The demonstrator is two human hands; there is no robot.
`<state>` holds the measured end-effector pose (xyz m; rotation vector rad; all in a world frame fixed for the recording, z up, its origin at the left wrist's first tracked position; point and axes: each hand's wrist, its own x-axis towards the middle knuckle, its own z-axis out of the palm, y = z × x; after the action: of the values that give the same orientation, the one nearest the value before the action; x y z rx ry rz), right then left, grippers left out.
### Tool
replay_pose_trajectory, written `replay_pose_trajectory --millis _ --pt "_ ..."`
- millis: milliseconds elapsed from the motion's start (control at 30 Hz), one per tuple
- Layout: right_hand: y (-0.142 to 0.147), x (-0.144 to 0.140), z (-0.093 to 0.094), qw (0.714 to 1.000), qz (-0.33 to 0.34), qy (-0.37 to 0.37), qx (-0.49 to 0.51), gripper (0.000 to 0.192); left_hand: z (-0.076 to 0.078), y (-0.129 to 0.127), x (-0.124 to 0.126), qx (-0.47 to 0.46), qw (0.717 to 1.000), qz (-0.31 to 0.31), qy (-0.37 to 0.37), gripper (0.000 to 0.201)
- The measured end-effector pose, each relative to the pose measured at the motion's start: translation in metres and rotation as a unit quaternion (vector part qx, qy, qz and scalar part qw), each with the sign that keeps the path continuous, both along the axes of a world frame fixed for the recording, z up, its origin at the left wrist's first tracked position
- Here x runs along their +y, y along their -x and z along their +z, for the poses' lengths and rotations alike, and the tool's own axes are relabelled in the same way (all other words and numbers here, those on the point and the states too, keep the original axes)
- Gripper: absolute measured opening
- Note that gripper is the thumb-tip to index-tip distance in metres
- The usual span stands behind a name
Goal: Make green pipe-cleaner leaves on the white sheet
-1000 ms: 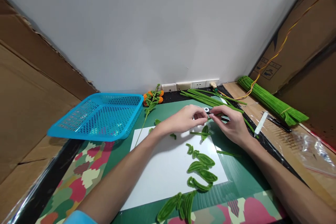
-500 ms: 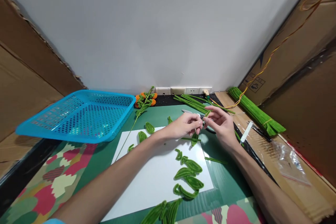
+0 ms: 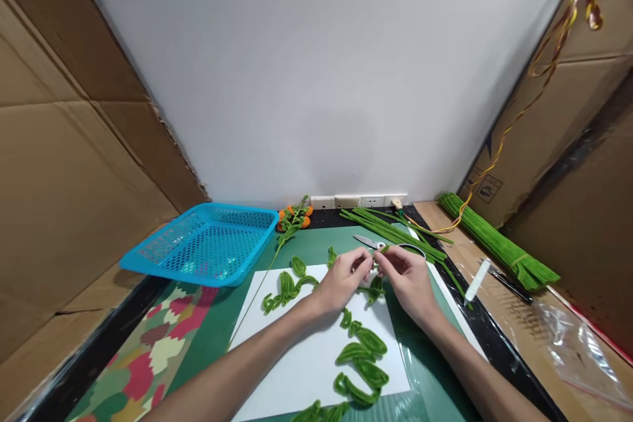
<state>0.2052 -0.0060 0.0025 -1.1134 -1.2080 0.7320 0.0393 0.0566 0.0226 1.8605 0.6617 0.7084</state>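
Over the far right part of a white paper sheet (image 3: 277,369), my hands meet with fingertips nearly touching. My right hand (image 3: 406,277) pinches a short piece of green pipe cleaner (image 3: 384,249), whose tip shows above the thumb. The fingers of my left hand (image 3: 343,277) are closed at the same piece; its lower part is hidden between them. Fuzzy green leaves (image 3: 366,372) bent from pipe cleaner lie on the sheet below. Another leaf (image 3: 376,290) rests just under my fingers. Scissors (image 3: 366,241) lie behind the hands, partly covered.
A blue basket (image 3: 237,270) stands at the left. An orange flower stem (image 3: 279,247) lies beside it. Loose green pipe cleaners (image 3: 390,231) lie behind the hands, with a tied bundle (image 3: 494,237), a white tube (image 3: 477,282) and a plastic bag (image 3: 578,349) at the right. Cardboard walls flank both sides.
The camera view has tilted up, so the table appears lower. My right fingers, raised and spread before, have closed in on the pipe cleaner, and my hands are closer together.
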Motion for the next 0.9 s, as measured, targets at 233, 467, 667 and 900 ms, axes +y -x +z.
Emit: replay_pose_trajectory --millis 233,467,667,900 --pt "0.014 -0.008 0.007 1.000 0.014 0.007 -0.014 0.028 -0.008 0.008 -0.018 -0.045 0.997 0.052 0.030 0.040" --pt "0.017 -0.010 0.003 0.999 0.033 0.030 -0.007 0.026 -0.018 0.008 -0.019 -0.091 0.974 0.065 0.198 0.039" --pt "0.017 -0.010 -0.001 0.999 0.016 0.043 -0.007 0.024 -0.019 0.011 -0.019 -0.085 0.976 0.046 0.195 0.042" --pt "0.014 -0.002 -0.001 0.997 0.034 0.060 0.025 0.032 -0.024 0.011 -0.016 -0.088 0.974 0.029 0.208 0.039"
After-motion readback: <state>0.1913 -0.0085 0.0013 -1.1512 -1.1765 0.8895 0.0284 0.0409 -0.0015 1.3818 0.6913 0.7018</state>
